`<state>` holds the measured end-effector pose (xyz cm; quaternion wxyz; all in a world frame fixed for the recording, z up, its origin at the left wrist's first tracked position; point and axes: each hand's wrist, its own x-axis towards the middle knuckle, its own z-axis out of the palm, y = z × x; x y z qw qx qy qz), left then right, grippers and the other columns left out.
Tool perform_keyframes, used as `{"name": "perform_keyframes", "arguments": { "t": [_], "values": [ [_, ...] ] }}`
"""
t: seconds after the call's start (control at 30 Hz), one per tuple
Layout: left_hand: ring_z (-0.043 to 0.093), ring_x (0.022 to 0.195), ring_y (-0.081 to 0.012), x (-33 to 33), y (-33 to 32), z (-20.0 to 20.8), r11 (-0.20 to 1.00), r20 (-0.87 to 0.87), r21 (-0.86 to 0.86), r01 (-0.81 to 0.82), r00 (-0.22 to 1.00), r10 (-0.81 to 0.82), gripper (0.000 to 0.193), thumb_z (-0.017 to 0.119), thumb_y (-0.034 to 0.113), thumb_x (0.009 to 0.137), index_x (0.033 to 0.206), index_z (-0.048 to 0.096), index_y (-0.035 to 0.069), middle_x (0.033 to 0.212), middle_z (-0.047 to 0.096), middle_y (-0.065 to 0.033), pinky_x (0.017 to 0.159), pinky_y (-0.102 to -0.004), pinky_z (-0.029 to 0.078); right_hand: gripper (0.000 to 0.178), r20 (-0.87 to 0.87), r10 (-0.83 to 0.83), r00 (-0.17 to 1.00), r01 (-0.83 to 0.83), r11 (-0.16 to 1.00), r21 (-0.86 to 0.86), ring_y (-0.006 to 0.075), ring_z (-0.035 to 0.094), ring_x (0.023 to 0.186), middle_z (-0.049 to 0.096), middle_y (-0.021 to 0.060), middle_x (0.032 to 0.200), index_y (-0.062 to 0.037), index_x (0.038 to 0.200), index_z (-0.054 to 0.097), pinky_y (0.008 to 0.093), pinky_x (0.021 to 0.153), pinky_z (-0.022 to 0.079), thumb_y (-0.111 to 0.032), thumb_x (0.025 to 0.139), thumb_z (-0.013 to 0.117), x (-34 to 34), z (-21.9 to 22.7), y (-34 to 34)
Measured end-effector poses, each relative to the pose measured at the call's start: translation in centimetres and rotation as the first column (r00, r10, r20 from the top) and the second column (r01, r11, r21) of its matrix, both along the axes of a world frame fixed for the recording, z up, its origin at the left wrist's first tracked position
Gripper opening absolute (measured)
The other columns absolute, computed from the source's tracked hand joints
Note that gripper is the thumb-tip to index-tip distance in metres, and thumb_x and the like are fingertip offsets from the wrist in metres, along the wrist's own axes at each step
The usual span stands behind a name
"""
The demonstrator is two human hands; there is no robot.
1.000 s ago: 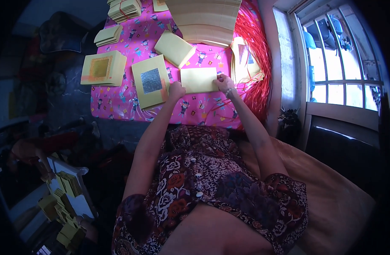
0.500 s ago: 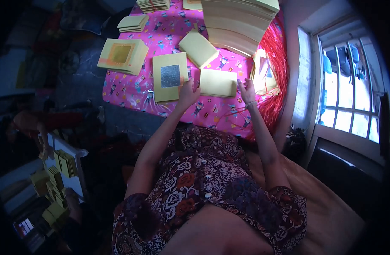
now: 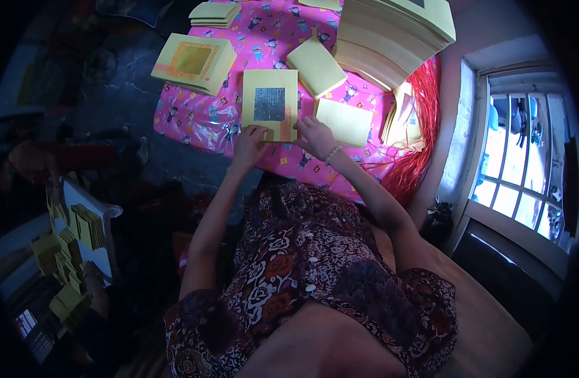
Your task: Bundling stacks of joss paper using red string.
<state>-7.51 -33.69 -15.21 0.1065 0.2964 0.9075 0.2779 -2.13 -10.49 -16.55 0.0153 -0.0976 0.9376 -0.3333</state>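
Note:
A pad of yellow joss paper (image 3: pixel 253 97) with a silver square lies flat in front of me. My left hand (image 3: pixel 249 146) is bent around its lower left edge, fingers curled on top of the paper. My right hand (image 3: pixel 316 137) is at the lower right corner, fingers apart and reaching to the paper's right edge; whether they press on it is hard to see. Just right of this hand rests a plain yellow paper stack (image 3: pixel 346 124). Behind it, another plain stack (image 3: pixel 317 68) lies turned at an angle.
A pink patterned cloth (image 3: pixel 195 120) covers the table. A gold-square stack (image 3: pixel 195 60) sits at left, a tall paper pile (image 3: pixel 390 44) at back right. Red plastic strands (image 3: pixel 428 113) hang along the right edge, near a barred window (image 3: pixel 522 157). At lower left, another person's hand (image 3: pixel 95 286) is beside yellow paper bundles.
My right hand has moved left from the plain stack's right side to the silver-square pad. My left hand has shifted from that pad's right edge to its lower left. The view has tilted slightly.

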Motion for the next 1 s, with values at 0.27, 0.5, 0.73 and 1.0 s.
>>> {"name": "perform_keyframes", "arguments": {
  "t": [0.27, 0.5, 0.73, 1.0],
  "values": [
    [0.052, 0.098, -0.0288, -1.4, -0.4, -0.9, 0.998, -0.034, -0.024, 0.05, 0.998, -0.051, 0.047, 0.078, 0.021, 0.062, 0.105, 0.06, 0.011, 0.103, 0.054, -0.0064, 0.082, -0.04, 0.046, 0.046, 0.02, 0.157, 0.987, -0.156, 0.948, 0.279, 0.0275, 0.052, 0.095, 0.052, 0.0077, 0.099, -0.0099, 0.105, 0.053, 0.0372, 0.085, 0.046, -0.032, 0.07, 0.073, -1.6, -2.4, -2.3],
    [0.052, 0.094, -0.0278, -2.8, -0.9, -2.0, 0.996, 0.049, 0.046, 0.075, 0.996, -0.077, 0.045, 0.08, 0.025, 0.061, 0.101, 0.062, 0.013, 0.098, 0.053, -0.005, 0.081, -0.0392, 0.046, 0.027, 0.135, 0.198, 0.971, -0.206, 0.977, 0.049, 0.0267, 0.055, 0.093, 0.056, 0.0067, 0.093, -0.0091, 0.087, 0.06, 0.0375, 0.081, 0.048, -0.029, 0.072, 0.071, -2.8, -1.5, -0.9],
    [0.056, 0.092, -0.0253, -4.2, -1.0, -2.0, 0.992, 0.148, 0.077, 0.103, 0.982, -0.113, 0.041, 0.081, 0.03, 0.062, 0.096, 0.067, 0.013, 0.094, 0.055, -0.0048, 0.079, -0.0366, 0.047, 0.019, 0.211, 0.17, 0.963, -0.17, 0.985, -0.019, 0.0261, 0.06, 0.088, 0.06, 0.0075, 0.086, -0.0077, 0.078, 0.064, 0.0382, 0.077, 0.049, -0.026, 0.076, 0.068, -3.7, -1.8, -0.4],
    [0.058, 0.088, -0.024, -5.0, -1.0, -2.1, 0.994, 0.252, 0.06, 0.086, 0.963, -0.099, 0.043, 0.081, 0.036, 0.06, 0.094, 0.068, 0.014, 0.092, 0.057, -0.0055, 0.076, -0.0353, 0.048, 0.022, 0.264, 0.18, 0.948, -0.172, 0.984, -0.055, 0.0278, 0.06, 0.089, 0.062, 0.0094, 0.088, -0.0094, 0.081, 0.066, 0.039, 0.081, 0.048, -0.031, 0.077, 0.067, -4.1, -2.1, 0.0]
  ]
}}
